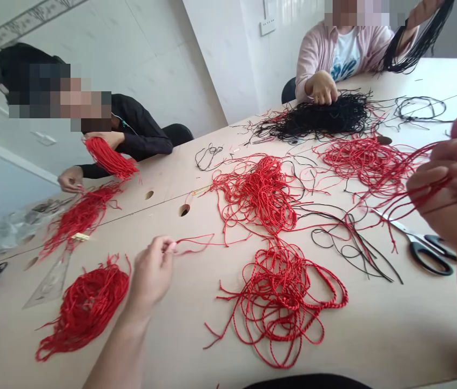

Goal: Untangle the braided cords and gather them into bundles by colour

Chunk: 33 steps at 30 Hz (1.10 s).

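Left grip: one red cord point(200, 237) is pinched shut between thumb and fingertips of the left hand point(153, 273), low over the table point(374, 335).
Right grip: a sheaf of red cords point(410, 194) is clasped in the right hand point(453, 189), fingers curled closed, raised at the right edge of view.
Cord's run: from the pinch the strand is laid in a loop rightward toward the middle red tangle point(261, 194); whether its far end is caught there cannot be told.
Doing it well: by the look of it, a single strand is best drawn slowly and flat along the tabletop, so that neighbours are not dragged into a knot; the sheaf is better gripped near its ends.
Close by: a heap of braided red cords point(285, 302) is spread between the hands; loose black strands point(350, 243) and scissors point(427, 246) lie under the right hand.
Left side: a neat red bundle point(86, 305) is set beside a clear ruler point(50, 281).
Far end: a black pile point(326, 116) is pressed by a co-worker's hand point(321, 87); another red bunch point(111, 156) is held by a person in a black sleeve.
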Tool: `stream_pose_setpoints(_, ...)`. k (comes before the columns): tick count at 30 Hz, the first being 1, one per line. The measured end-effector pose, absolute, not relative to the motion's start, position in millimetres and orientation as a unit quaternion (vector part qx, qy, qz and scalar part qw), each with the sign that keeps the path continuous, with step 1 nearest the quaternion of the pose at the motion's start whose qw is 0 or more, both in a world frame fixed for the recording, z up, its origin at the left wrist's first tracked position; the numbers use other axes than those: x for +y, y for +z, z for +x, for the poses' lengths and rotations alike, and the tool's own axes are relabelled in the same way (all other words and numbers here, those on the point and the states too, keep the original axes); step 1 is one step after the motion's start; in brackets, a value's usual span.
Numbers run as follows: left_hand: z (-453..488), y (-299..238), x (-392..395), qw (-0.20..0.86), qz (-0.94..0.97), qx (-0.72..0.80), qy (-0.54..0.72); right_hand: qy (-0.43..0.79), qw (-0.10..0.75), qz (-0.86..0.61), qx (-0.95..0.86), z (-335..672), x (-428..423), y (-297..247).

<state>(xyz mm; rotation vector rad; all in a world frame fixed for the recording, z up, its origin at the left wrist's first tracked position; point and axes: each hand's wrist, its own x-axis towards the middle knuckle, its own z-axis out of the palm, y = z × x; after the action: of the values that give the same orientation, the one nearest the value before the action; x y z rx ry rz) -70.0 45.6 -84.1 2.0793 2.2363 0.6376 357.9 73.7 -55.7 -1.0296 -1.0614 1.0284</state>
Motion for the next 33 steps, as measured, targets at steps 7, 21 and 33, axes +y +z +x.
stream_pose_setpoints(7, 13, -18, 25, 0.066, 0.885, 0.440, 0.137, 0.615, 0.562, -0.315, -0.454, 319, 54, -62)
stream_pose_setpoints(21, 72, -60, 46, 0.109, 0.871, 0.413, 0.241, 0.649, 0.618, -0.328, -0.298, 325, 75, -57)
stream_pose_setpoints(33, 32, -89, 35, 0.337, 0.772, 0.535, 0.064, 0.587, 0.536, -0.402, -0.454, 315, 70, -74)
